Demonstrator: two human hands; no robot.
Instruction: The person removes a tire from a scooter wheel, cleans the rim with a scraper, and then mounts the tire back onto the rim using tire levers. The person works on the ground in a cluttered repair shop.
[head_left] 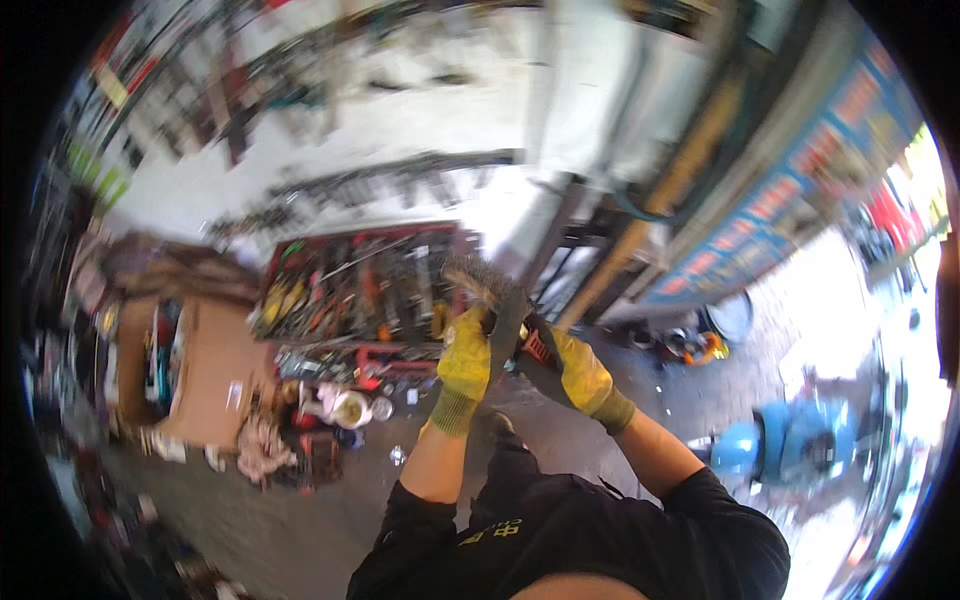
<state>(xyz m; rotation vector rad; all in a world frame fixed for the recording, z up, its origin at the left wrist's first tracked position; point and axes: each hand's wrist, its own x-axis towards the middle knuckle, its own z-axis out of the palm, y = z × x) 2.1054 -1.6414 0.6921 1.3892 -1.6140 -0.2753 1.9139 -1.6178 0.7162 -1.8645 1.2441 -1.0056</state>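
A: First, the counts?

B: Two hands, both in yellow gloves [462, 375], near each other at the middle. Left hand [466, 350] closed around one dark, rough-topped piece [482, 280]; right hand [578, 368] curled on one orange-red and black tool [538, 347], just right of that piece. Blurred there; cannot tell whether touching each other.

A: And around them?

B: One red-edged tray [462, 243] beyond, on the left, full of tools too jumbled to count. One open cardboard box [215, 375] farther left. At the right, one blue machine [790, 440], and one round bluish tub [732, 318] farther off.

A: Any writing?

B: On the black clothing [560, 530], one patch of yellow lettering. On the long blue-and-white panel [770, 205] at far right, reddish print, too smeared to read. On the box, one small white label [234, 393], too small to make out.

A: Surface and room?

B: Dark grey floor [330, 515], strewn with small bits near the tray, much brighter toward the right. On the far side, a white wall [450, 115] with hanging tools [400, 175] in rows, individually blurred.
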